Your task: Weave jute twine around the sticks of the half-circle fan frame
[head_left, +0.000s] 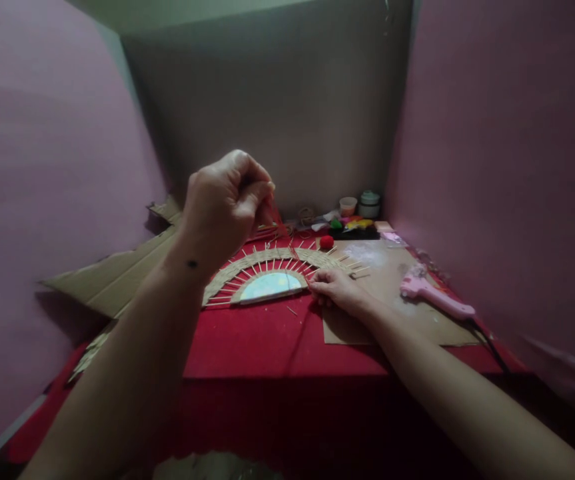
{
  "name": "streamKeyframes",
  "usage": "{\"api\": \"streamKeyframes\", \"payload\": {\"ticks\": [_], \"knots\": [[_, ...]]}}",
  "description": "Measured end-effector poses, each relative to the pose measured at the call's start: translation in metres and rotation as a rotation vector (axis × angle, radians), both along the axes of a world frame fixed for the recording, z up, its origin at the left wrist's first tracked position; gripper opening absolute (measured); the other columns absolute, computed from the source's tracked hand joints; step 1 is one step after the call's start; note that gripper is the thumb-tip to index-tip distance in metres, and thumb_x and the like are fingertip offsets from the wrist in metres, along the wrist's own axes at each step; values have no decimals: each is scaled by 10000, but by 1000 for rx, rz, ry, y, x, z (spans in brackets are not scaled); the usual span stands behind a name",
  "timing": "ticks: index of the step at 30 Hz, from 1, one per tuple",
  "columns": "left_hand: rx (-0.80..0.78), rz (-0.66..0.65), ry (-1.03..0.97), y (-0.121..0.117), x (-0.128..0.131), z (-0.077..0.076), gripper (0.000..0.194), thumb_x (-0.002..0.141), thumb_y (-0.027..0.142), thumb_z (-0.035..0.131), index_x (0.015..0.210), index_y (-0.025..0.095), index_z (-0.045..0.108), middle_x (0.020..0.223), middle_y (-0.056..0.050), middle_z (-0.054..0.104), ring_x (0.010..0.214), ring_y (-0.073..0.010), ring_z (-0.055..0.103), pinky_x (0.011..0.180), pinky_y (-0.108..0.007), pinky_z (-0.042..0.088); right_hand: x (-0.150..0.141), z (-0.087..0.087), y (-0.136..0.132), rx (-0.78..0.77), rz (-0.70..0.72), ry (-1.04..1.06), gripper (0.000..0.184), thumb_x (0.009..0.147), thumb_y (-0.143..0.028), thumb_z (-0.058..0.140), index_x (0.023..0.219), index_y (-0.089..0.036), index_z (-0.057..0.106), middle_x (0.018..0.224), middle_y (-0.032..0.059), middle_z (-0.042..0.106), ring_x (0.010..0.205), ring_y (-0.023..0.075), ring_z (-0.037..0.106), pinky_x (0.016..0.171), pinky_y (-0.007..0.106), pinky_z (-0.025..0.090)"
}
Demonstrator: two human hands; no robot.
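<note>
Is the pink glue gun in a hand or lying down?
Lying down, unheld. The pink glue gun rests on its side on the cardboard sheet; the right hand is at the half-round woven piece, the left hand raised above.

A red cloth (267, 340) covers the table. 1 flat cardboard sheet (392, 293) lies on its right half, with 1 pink glue gun (434, 293) resting on it near the right edge. Larger cardboard pieces (117, 273) lie along the left side. At the back stand 1 small cup (348, 205) and 1 lidded jar (369, 204), just beside each other. In front of them lie coloured pom-poms (350, 225), with 1 red pom-pom (326, 242) apart. Pink walls (507, 133) flank the table.
</note>
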State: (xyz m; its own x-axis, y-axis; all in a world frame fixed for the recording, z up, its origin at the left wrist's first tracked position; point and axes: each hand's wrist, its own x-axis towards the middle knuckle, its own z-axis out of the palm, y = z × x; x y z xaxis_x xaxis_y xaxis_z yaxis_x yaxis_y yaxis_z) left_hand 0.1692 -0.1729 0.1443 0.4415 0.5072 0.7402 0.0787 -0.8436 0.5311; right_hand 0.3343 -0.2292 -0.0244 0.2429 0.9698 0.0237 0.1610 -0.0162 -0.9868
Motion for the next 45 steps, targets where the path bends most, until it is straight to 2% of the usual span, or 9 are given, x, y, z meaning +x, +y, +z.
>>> {"api": "streamKeyframes", "payload": {"ticks": [3, 6, 10, 15, 19, 22, 25, 34, 45], "knots": [[-27, -21, 19, 0, 4, 4, 67, 751, 110, 640, 706, 131, 595, 491, 29, 527, 417, -67, 498, 449, -160, 337, 4, -2, 1, -10, -42, 31, 56, 714, -88, 553, 703, -142, 564, 513, -15, 569, 403, 75, 479, 396, 194, 341], [-43, -53, 47, -2, 5, 5, 97, 759, 62, 600, 689, 129, 582, 493, 27, 522, 389, -68, 490, 446, -165, 335, 13, 2, -1, 33, -221, 48, 225, 701, -43, 475, 878, -144, 569, 662, 10, 618, 483, 90, 522, 458, 222, 407], [-87, -103, 65, -6, 5, 1, 147, 762, 41, 570, 661, 147, 560, 475, 31, 523, 345, -67, 467, 401, -170, 333, 19, 28, -12, 383, -504, 26, 205, 781, -150, 480, 948, -152, 599, 891, 55, 654, 744, 124, 579, 674, 264, 468], [-108, -172, 68, -5, 11, -10, 147, 762, 73, 576, 654, 173, 571, 463, 19, 549, 329, -97, 472, 341, -210, 361, -13, 66, -22, 417, 65, 354, 287, 878, -369, 479, 1030, -171, 621, 859, 64, 679, 834, 162, 621, 797, 327, 479], [-144, -134, 77, 1, 13, -17, 114, 766, 103, 589, 672, 168, 596, 490, 9, 552, 372, -95, 497, 367, -210, 380, -39, 72, -23, 224, 295, 587, 270, 893, -362, 456, 971, -166, 625, 672, 4, 585, 572, 103, 520, 614, 261, 460], [-171, -107, 67, 7, 11, -22, 114, 764, 111, 586, 663, 165, 585, 474, 11, 545, 351, -88, 471, 350, -208, 364, -43, 65, -22, 206, 240, 672, 153, 852, -287, 523, 868, -173, 624, 524, -68, 400, 416, 59, 233, 404, 199, 238], [-214, -115, 58, 16, 8, -32, 104, 768, 138, 579, 669, 171, 574, 468, 12, 550, 345, -93, 478, 339, -212, 369, -42, 60, -20, 202, 143, 710, 126, 838, -268, 539, 781, -172, 597, 478, -95, 242, 437, 69, 82, 391, 221, 87], [-380, -117, -72, 31, 7, -75, 99, 763, 129, 573, 688, 180, 533, 516, 8, 576, 410, -116, 566, 362, -213, 449, -36, 58, -21, 95, 87, 649, 115, 809, -223, 538, 746, -165, 615, 490, -92, 172, 464, 80, 75, 415, 241, 84], [-853, -368, -217, 57, 8, -112, 169, 671, 129, 665, 754, 138, 518, 530, -11, 613, 404, -137, 575, 370, -224, 461, -34, 56, -17, 33, 76, 614, 90, 764, -184, 583, 696, -135, 617, 451, -99, 206, 439, 54, 83, 394, 210, 78]]}}
